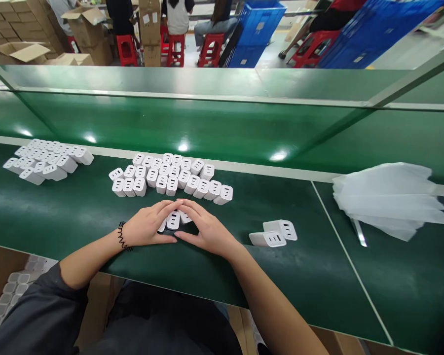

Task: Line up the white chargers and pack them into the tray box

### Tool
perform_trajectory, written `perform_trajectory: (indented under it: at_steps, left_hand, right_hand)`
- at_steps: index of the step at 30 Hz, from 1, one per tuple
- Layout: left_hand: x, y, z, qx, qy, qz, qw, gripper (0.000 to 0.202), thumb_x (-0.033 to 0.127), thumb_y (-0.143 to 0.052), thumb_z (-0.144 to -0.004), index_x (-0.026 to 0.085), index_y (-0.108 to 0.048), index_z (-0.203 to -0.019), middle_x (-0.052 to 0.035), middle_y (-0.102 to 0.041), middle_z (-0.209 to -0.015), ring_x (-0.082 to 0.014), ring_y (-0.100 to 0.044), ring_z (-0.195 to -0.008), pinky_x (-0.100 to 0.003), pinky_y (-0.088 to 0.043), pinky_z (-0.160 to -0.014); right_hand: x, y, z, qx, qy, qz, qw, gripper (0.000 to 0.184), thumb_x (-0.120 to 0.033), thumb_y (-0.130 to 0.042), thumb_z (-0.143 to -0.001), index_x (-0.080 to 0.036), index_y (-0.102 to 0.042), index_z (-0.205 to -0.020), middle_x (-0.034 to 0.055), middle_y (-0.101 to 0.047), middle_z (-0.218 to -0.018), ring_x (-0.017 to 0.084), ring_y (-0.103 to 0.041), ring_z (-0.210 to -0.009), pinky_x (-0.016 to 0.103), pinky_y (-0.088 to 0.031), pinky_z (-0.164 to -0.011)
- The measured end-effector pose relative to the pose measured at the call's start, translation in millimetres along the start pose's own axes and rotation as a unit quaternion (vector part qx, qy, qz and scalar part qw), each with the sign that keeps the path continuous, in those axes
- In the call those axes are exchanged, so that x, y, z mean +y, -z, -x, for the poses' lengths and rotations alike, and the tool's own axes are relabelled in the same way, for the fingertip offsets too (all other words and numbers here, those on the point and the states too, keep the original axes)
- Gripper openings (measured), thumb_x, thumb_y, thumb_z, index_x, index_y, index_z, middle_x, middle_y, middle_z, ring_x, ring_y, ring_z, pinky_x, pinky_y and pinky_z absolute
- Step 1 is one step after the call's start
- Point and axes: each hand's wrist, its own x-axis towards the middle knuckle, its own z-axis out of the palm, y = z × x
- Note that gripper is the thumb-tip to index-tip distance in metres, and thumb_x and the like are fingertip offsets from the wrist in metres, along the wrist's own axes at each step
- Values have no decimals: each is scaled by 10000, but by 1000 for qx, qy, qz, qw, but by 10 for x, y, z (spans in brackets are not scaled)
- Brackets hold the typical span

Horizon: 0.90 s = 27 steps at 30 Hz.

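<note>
Both my hands rest on the green belt (59, 212) and cup a small cluster of white chargers (173, 220) between them. My left hand (150, 224) curves round the cluster's left side, a black coil band on its wrist. My right hand (203, 228) curves round the right side, its fingertips meeting the left hand's above the chargers. Just beyond my hands lies a larger group of white chargers (170, 178) in rows. Two more chargers (276, 232) lie to the right of my right hand.
Another batch of chargers (46, 160) lies at the far left of the belt. A stack of clear plastic bags (390, 199) sits at the right. A tray of chargers (7, 296) shows below the table's left edge. Seated people, red stools, blue crates and cardboard boxes are beyond.
</note>
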Motion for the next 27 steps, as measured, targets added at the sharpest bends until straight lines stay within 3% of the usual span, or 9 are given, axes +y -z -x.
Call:
perform_trajectory:
  at_steps: [4, 6, 7, 9, 11, 12, 16, 21, 27]
  left_hand:
    - [11, -46, -15, 12, 2, -15, 1000, 859, 514, -632, -883, 268, -131, -1536, -125, -575, -1336, -253, -622, -1135, -380, -579, -862]
    - [24, -17, -18, 7, -2, -20, 1000, 862, 518, -643, -873, 266, -150, -1534, -109, -597, -1317, -249, -627, -1114, -390, -573, -878]
    - [32, -2, -19, 10, -1, -22, 1000, 864, 527, -647, -868, 263, -162, -1533, -104, -601, -1315, -249, -624, -1120, -392, -568, -890]
    - [47, 15, -22, 21, 1, -30, 999, 853, 550, -645, -863, 251, -199, -1526, -98, -610, -1305, -248, -618, -1135, -388, -562, -905]
    - [62, 8, -30, 37, -6, -47, 998, 812, 563, -628, -873, 233, -249, -1511, -101, -611, -1307, -250, -610, -1156, -384, -557, -918]
    - [70, -2, -36, 46, -12, -59, 997, 784, 562, -619, -881, 222, -279, -1500, -107, -607, -1316, -252, -605, -1168, -383, -554, -925]
    - [109, -59, -67, 75, -46, -104, 991, 677, 542, -599, -903, 196, -391, -1446, -118, -604, -1328, -260, -599, -1181, -388, -543, -949]
    - [137, -90, -98, 96, -69, -127, 985, 609, 524, -598, -911, 179, -463, -1394, -119, -632, -1292, -258, -619, -1135, -386, -551, -933]
    - [112, -101, -113, 99, -65, -130, 984, 546, 487, -597, -923, 176, -503, -1361, -105, -645, -1277, -235, -630, -1117, -363, -554, -925]
  right_hand:
    - [-55, 102, 39, -49, -20, -84, 995, 642, -329, -692, -854, -297, -417, -1433, 96, -430, -1491, 258, -530, -1301, 420, -586, -965]
    - [-68, 187, 45, -43, -12, -116, 992, 601, -345, -679, -865, -297, -446, -1417, 89, -474, -1456, 243, -567, -1250, 385, -618, -888]
    - [-58, 233, 44, -8, -10, -106, 994, 541, -353, -666, -877, -294, -486, -1384, 85, -526, -1407, 244, -586, -1218, 398, -613, -892]
    - [0, 316, 33, 121, -22, -19, 992, 395, -355, -633, -906, -288, -569, -1290, 80, -620, -1274, 262, -597, -1172, 472, -556, -969]
    - [105, 369, 16, 240, -51, 100, 964, 362, -365, -630, -906, -272, -594, -1254, 98, -632, -1235, 296, -563, -1183, 539, -469, -1041]
    - [166, 377, 4, 266, -67, 145, 951, 399, -383, -641, -896, -257, -585, -1271, 115, -610, -1265, 312, -534, -1209, 550, -440, -1059]
    - [373, 291, -64, 229, -103, 210, 945, 523, -462, -658, -867, -200, -574, -1312, 157, -547, -1317, 332, -489, -1246, 510, -436, -1039]
    - [429, 163, -150, 227, -140, 238, 934, 505, -461, -628, -881, -218, -579, -1321, 137, -561, -1319, 327, -496, -1225, 503, -417, -1014]
    - [402, 201, -142, 213, -139, 227, 940, 401, -416, -612, -893, -245, -632, -1255, 117, -592, -1298, 313, -520, -1187, 462, -439, -964]
